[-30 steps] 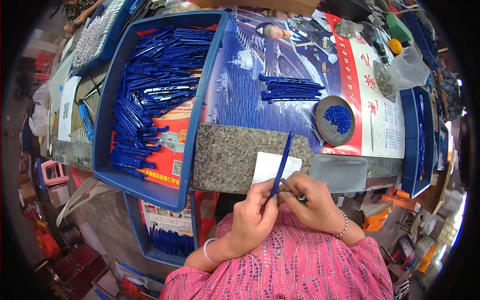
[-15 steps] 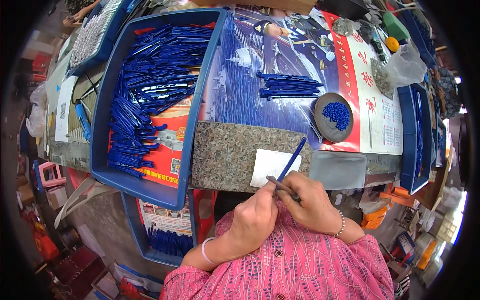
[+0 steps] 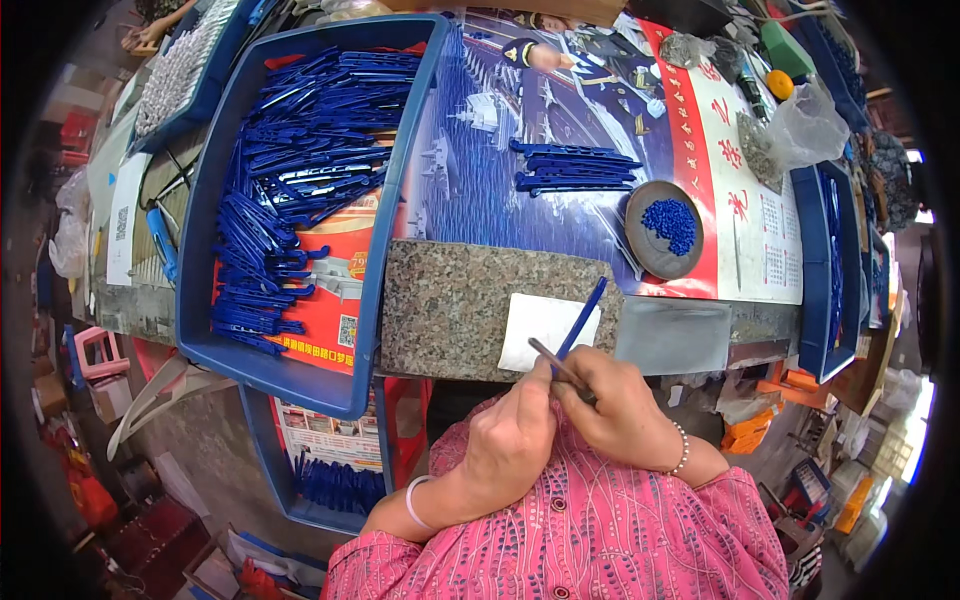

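Strip point(image 3: 587, 315), blue, slants over white paper point(image 3: 529, 322) just R of frame ctr, lwr end pinched in L hand point(image 3: 512, 438), w/ R hand point(image 3: 622, 408) gripping thin metal tool point(image 3: 545, 354) nr it.

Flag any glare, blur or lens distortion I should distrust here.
Head view: fisheye bows the left side of the blue tray, and the corners go black; head view: white glints sit on the blue plastic strips inside it; head view: the held blue strip looks fairly sharp, but fingers hide its lower end.

Pink patterned shirt point(image 3: 610, 505), pale bangle point(image 3: 410, 500), beaded bracelet point(image 3: 685, 446)
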Available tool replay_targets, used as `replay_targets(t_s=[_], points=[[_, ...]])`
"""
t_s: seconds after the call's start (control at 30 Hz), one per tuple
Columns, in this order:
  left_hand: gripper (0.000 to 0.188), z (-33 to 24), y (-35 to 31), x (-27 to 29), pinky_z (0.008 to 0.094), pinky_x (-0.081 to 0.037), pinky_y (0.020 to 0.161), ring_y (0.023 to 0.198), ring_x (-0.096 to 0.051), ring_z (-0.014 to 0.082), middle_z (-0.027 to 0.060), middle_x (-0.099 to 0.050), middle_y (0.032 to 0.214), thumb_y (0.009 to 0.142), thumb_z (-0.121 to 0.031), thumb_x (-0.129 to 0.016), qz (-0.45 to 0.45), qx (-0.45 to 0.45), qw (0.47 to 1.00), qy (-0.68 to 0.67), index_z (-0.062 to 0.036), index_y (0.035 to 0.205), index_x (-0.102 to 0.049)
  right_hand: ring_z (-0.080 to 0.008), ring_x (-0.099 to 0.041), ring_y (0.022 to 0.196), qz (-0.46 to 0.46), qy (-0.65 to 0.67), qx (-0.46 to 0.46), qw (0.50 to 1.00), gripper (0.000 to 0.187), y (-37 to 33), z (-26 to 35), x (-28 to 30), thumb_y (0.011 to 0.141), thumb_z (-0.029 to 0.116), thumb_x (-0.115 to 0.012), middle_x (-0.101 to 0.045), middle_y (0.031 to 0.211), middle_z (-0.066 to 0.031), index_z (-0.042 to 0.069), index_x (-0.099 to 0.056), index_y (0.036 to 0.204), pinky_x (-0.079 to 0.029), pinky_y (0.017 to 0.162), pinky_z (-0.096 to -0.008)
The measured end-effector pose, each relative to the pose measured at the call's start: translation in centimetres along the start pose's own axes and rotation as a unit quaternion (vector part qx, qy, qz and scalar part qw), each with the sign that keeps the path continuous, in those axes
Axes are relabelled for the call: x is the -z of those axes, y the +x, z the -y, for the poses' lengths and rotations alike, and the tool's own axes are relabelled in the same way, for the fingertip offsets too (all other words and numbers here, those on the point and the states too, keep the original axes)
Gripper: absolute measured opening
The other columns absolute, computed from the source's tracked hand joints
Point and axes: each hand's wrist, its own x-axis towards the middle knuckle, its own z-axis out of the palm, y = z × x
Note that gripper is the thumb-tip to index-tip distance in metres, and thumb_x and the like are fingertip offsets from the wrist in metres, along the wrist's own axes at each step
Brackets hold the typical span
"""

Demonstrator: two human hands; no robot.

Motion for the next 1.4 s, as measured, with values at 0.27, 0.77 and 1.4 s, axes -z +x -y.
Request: replay_targets(t_s=[0.27, 0.77, 1.4], points=[[0.034, 0.1, -0.3, 0.0, 0.0387, -0.052, 0.059, 0.07, -0.065, 0.0346, 0.0237, -0.063, 0.082, 0.08, 0.004, -0.056, -0.015, 0.096, 0.986, -0.136, 0.0071, 0.113, -0.05, -0.0117, -0.047, 0.054, 0.015, 0.087, -0.024, 0.996, 0.014, 0.3, -0.7, -0.1, 0.081, 0.01, -0.062, -0.053, 0.064, -0.006, -0.001, -0.056, 0.082, -0.038, 0.049, -0.028], [0.034, -0.2, -0.4, -0.1, 0.0402, -0.051, 0.057, 0.066, -0.064, 0.0357, 0.0225, -0.062, 0.08, 0.08, 0.002, -0.056, 0.016, 0.072, 0.995, -0.066, 0.0079, 0.112, -0.049, -0.0189, -0.049, 0.055, 0.028, 0.036, -0.006, 0.999, 0.013, 0.0, -1.0, 0.2, 0.081, 0.01, -0.06, -0.052, 0.064, -0.0101, -0.002, -0.054, 0.079, -0.04, 0.051, -0.0314], [0.034, -0.1, -0.7, -0.1, 0.0393, -0.051, 0.055, 0.066, -0.064, 0.0343, 0.0211, -0.062, 0.078, 0.079, 0.004, -0.056, -0.02, 0.096, 0.982, -0.159, 0.0041, 0.113, -0.05, -0.0115, -0.049, 0.063, 0.122, 0.165, -0.07, 0.976, 0.019, 0.9, -1.3, 2.0, 0.085, 0.017, -0.058, -0.057, 0.073, -0.0055, -0.001, -0.057, 0.09, -0.041, 0.057, -0.0281]])
